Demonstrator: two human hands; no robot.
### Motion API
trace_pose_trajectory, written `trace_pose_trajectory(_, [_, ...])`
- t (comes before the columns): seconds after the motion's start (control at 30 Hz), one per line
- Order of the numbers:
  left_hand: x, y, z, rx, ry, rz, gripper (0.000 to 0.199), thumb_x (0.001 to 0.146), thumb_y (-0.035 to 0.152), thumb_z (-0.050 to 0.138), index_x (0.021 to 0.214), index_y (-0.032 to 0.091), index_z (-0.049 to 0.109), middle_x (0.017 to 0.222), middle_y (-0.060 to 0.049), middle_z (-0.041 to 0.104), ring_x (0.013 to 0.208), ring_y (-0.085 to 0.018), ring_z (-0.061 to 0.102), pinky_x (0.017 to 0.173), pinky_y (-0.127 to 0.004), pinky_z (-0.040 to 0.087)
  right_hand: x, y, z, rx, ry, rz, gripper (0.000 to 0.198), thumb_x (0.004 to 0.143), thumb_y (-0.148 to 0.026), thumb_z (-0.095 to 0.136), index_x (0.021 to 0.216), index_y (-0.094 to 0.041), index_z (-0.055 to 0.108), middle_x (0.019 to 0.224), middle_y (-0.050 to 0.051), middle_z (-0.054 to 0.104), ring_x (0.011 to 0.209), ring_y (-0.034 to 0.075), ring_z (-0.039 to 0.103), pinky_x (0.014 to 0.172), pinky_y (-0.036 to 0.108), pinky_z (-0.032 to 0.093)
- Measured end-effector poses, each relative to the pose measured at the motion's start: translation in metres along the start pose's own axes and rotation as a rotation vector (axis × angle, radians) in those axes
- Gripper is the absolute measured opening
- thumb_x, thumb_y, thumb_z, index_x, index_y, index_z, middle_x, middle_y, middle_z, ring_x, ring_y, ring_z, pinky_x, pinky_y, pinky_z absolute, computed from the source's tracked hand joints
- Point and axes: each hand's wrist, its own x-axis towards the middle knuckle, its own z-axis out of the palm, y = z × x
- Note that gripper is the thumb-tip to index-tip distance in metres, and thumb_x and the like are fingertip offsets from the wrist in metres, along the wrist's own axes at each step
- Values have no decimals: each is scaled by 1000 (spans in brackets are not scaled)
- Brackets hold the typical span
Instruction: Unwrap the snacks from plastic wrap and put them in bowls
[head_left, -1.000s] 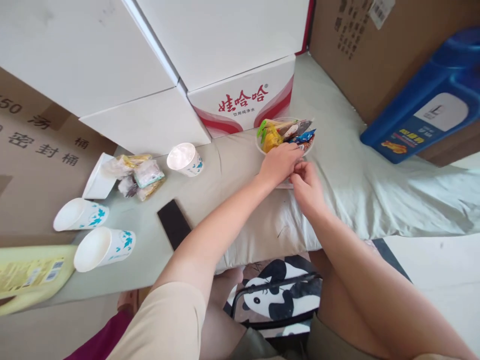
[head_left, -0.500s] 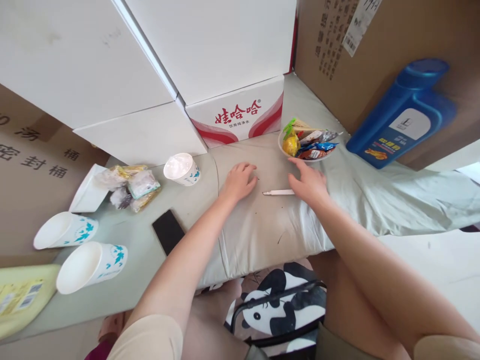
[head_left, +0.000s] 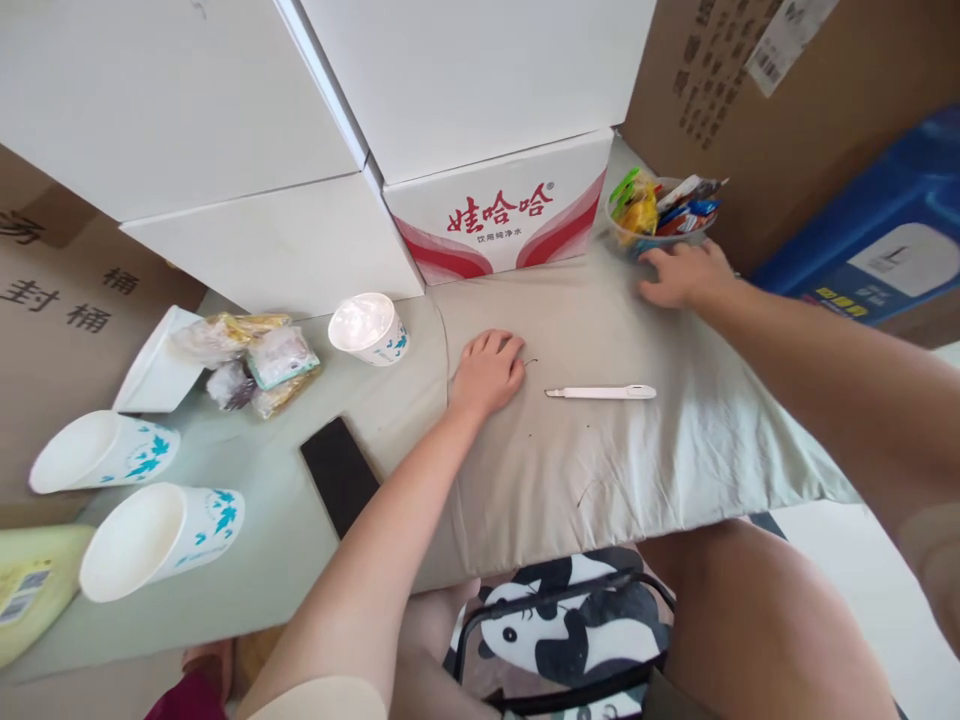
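Slid snack bowl (head_left: pixel 622 235) farther back since last frame, right hand (head_left: pixel 688 275) at near rim, thumb apart, can't tell if pinching. Planted left hand (head_left: pixel 489 370) on cloth (head_left: pixel 525 470), fingers slightly spread, maybe bracing. Parked utility knife (head_left: pixel 600 392) between, likely to free fingers. Blocked behind by brown carton (head_left: pixel 739 130).

The cloth-covered table (head_left: pixel 517 480) is taken up by cartons (head_left: pixel 562 215), cups (head_left: pixel 382 345), wrapped packets (head_left: pixel 281 357), a phone (head_left: pixel 341 472), a slim white tool (head_left: pixel 600 392) — and a filled bowl (head_left: pixel 624 240).
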Motion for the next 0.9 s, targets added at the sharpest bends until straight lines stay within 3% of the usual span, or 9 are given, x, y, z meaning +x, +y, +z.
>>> trace_pose_trajectory(0.1, [0, 0, 2, -1, 11, 2, 38, 96, 27, 45, 131, 23, 61, 139, -11, 59, 134, -28, 49, 111, -47, 40, 36, -9, 5, 64, -31, 32, 50, 90, -45, 63, 122, -7, 70, 157, 26, 41, 151, 50, 20, 113, 73, 8])
trace_pose_trajectory(0.17, [1, -1, 2, -1, 15, -2, 38, 96, 27, 45, 130, 24, 61, 139, -11, 59, 134, -28, 49, 111, -47, 40, 45, -17, 10, 102, -34, 18, 49, 89, -49, 64, 114, -8, 73, 159, 24, 39, 151, 49, 19, 114, 73, 7])
trace_pose_trajectory(0.27, [1, -3, 3, 0, 16, 0, 38, 96, 27, 45, 130, 24, 61, 138, -11, 59, 133, -29, 49, 110, -48, 40, 31, -30, 21, 153, -5, -111, 42, 85, -34, 71, 119, -11, 71, 158, 20, 43, 152, 44, 23, 118, 66, 9])
trace_pose_trajectory(0.4, [0, 1, 4, 5, 18, 6, 39, 96, 27, 45, 132, 22, 60, 139, -11, 59, 134, -28, 48, 111, -47, 39, -17, -51, 40, 216, -12, -308, 53, 81, -23, 69, 133, -16, 64, 159, 17, 42, 150, 43, 29, 120, 64, 17])
trace_pose_trajectory(0.6, [-12, -1, -10, 22, 8, 32, 37, 95, 21, 47, 129, 18, 60, 140, -11, 60, 134, -26, 50, 112, -44, 38, -108, -88, 55, 287, -103, -578, 54, 84, -32, 58, 136, -16, 59, 155, 19, 46, 145, 37, 43, 117, 55, 35])
trace_pose_trajectory(0.67, [-22, -18, -27, 35, 96, -50, 35, 94, 19, 50, 127, 17, 60, 138, -13, 60, 132, -26, 51, 112, -44, 37, -147, -96, 52, 412, -80, -599, 47, 87, -34, 56, 132, -20, 61, 152, 17, 50, 141, 36, 48, 111, 55, 43])
trace_pose_trajectory(0.77, [-43, -58, -59, 107, 242, -280, 35, 92, 21, 56, 127, 16, 58, 139, -14, 56, 132, -29, 48, 112, -48, 36, -201, -104, 46, 631, -26, -591, 38, 92, -39, 52, 126, -26, 62, 142, 13, 59, 128, 32, 60, 101, 50, 52])
trace_pose_trajectory(0.83, [-56, -87, -78, 157, 227, -420, 43, 91, 27, 63, 132, 18, 54, 143, -15, 53, 132, -33, 45, 112, -55, 35, -226, -112, 45, 713, -1, -576, 33, 93, -37, 52, 121, -27, 62, 135, 11, 64, 125, 30, 62, 98, 48, 54])
trace_pose_trajectory(0.9, [-63, -108, -91, 156, 160, -420, 37, 92, 28, 62, 128, 20, 57, 128, -13, 62, 121, -33, 52, 104, -58, 40, -237, -120, 49, 763, 8, -588, 29, 91, -34, 52, 117, -26, 63, 129, 11, 66, 124, 30, 62, 99, 48, 53])
